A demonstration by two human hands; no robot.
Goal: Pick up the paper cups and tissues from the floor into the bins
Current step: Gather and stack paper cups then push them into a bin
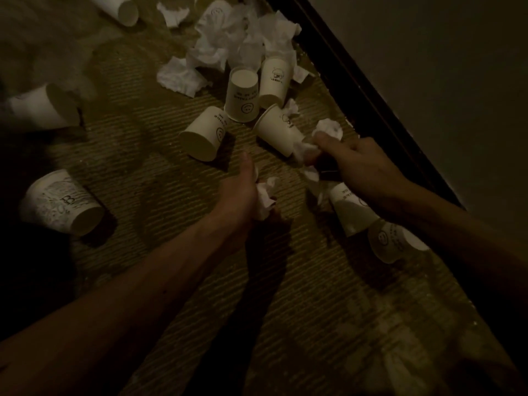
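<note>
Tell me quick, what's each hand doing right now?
Left hand: gripping a crumpled tissue.
Right hand: pinching a second tissue.

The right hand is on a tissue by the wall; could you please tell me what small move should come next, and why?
Probably lift the right hand with its tissue clear of the carpet. It pinches that tissue beside a tipped paper cup, and the left hand grips another crumpled tissue, so both hands look full. No bin is in view.
</note>
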